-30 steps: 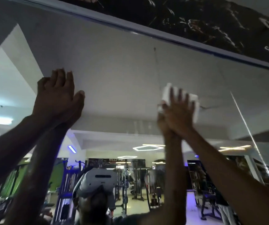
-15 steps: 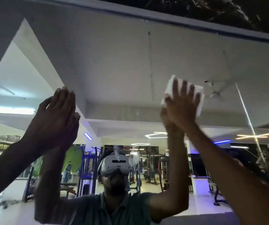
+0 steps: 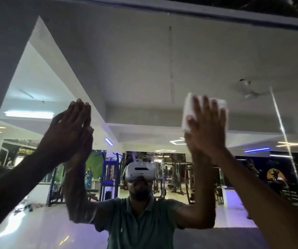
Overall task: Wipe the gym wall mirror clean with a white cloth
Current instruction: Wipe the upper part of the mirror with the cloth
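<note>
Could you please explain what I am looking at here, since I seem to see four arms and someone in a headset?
There is one view, from a camera worn on the person's head, looking up at a large gym wall mirror. Two arms are real; the other two are reflections, as is the person in the white headset. The right hand presses a folded white cloth flat against the glass with straight fingers. The left hand rests open on the mirror and holds nothing. The gym machines and ceiling lights seen behind are reflected from the room.
</note>
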